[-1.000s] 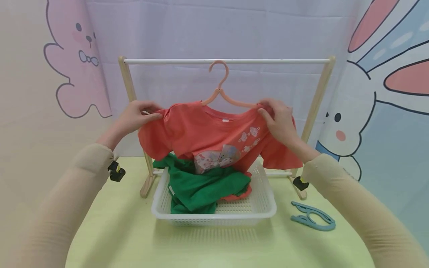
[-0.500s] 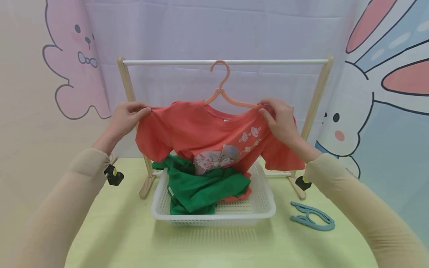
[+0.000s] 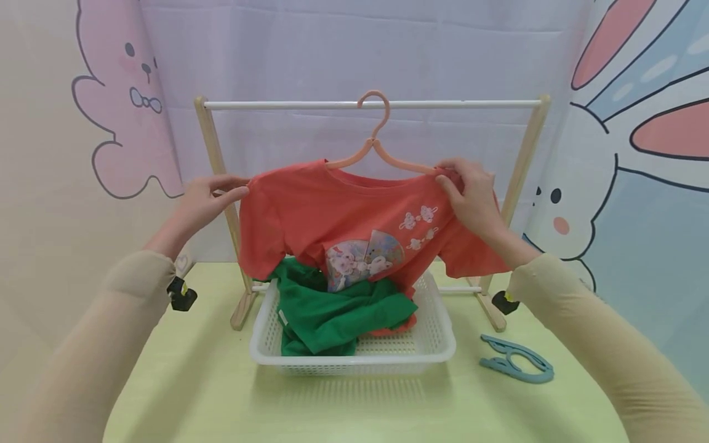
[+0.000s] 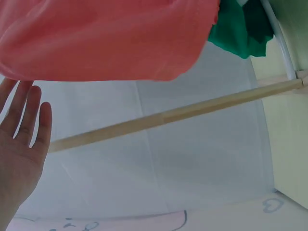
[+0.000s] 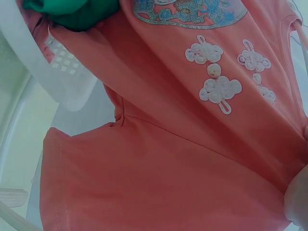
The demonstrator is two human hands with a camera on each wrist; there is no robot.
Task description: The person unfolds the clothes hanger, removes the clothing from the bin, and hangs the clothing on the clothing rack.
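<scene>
At 12 o'clock, up by the rack's white rail (image 3: pixel 288 105), the peach hanger (image 3: pixel 373 141) is standing upright, its hook crossing the line of the bar; whether the hook is touching it, I can't tell. Right below, near the centre of the head view, the red T-shirt (image 3: pixel 354 212) is hanging wide, the hanger's arms disappearing into its neckline. On the shirt's 9 o'clock side, the left hand (image 3: pixel 200 203) is touching the sleeve lightly: thumb and fingers are standing apart, and the left wrist view is showing those fingers reaching out straight, tips at the cloth. Over at 2 o'clock, the right hand (image 3: pixel 469 195) is clamping the shoulder firmly between thumb and fingers. At 6 o'clock, the white basket (image 3: pixel 354 360) is sitting on the yellow table (image 3: pixel 354 412), a green cloth (image 3: pixel 338 317) slumping inside and partly covering more red fabric (image 3: pixel 390 330). Down at 4 o'clock, a folded teal hanger (image 3: pixel 520 349) is lying flat. Behind it all, a pink bear (image 3: pixel 127 123) is peeking in at 10 o'clock, a white rabbit (image 3: pixel 578 224) at 3.
</scene>
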